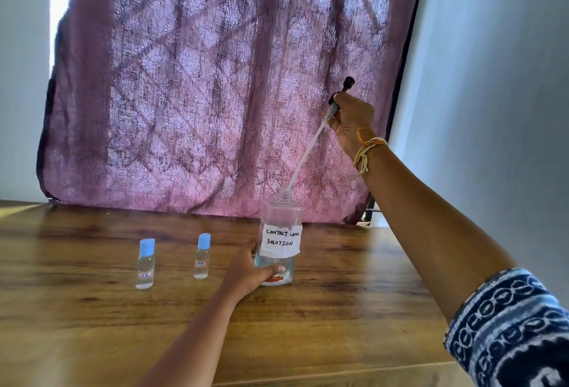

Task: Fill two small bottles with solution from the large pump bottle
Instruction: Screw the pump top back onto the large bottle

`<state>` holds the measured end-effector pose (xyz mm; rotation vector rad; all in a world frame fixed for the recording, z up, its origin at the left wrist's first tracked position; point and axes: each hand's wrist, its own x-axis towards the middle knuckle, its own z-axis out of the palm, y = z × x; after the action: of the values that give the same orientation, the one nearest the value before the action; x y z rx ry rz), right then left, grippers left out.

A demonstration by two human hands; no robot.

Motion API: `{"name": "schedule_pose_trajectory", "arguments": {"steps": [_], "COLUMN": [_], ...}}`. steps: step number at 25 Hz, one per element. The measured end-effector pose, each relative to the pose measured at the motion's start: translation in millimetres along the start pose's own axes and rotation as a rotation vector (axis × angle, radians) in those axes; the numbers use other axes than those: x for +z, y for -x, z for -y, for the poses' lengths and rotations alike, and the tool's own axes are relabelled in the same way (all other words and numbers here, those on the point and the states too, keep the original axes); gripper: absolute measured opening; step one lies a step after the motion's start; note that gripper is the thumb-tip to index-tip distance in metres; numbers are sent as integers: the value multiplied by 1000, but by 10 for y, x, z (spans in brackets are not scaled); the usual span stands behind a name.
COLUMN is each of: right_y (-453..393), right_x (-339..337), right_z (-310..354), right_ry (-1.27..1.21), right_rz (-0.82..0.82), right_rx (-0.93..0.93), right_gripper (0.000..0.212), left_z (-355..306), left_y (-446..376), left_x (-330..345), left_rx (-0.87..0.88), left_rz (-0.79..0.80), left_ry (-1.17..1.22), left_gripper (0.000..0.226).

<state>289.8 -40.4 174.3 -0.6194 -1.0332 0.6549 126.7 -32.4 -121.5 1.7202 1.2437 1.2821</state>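
Left hand (246, 275) grips large pump bottle (278, 248), steadying it, I judge; right hand (349, 118) grasps pump head (338, 95), tube (304, 155) tip at neck. 2 small bottles (145, 263) capped, beside.

Wooden table (92, 325) with dark grain, spreading across the foreground. Behind the table's far edge, hanging purple patterned curtain (215, 78), backlit. Pale wall (492, 78) right of the curtain, bright gap at its left.

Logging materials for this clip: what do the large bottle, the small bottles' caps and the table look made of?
Large bottle: clear, likely plastic; liquid shows through, with a handwritten paper label. Caps: matte light-blue, probably plastic. Table: brown with wood grain and slight sheen; solid wood or laminate, cannot tell.
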Motion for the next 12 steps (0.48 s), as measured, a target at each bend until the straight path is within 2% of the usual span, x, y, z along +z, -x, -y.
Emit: {"name": "schedule_pose_trajectory", "arguments": {"steps": [9,12], "right_y": [-39,-65], "right_x": [118,156], "right_z": [-81,-54], "right_ry": [73,90], "right_rz": [-1,-6], "right_rx": [-117,-139], "right_gripper": [8,7], "left_z": [-38,-56], "left_y": [29,34], "left_x": [-5,6], "left_rx": [1,-4], "left_rz": [3,6], "left_ry": [14,18], "left_gripper": [74,73]}}
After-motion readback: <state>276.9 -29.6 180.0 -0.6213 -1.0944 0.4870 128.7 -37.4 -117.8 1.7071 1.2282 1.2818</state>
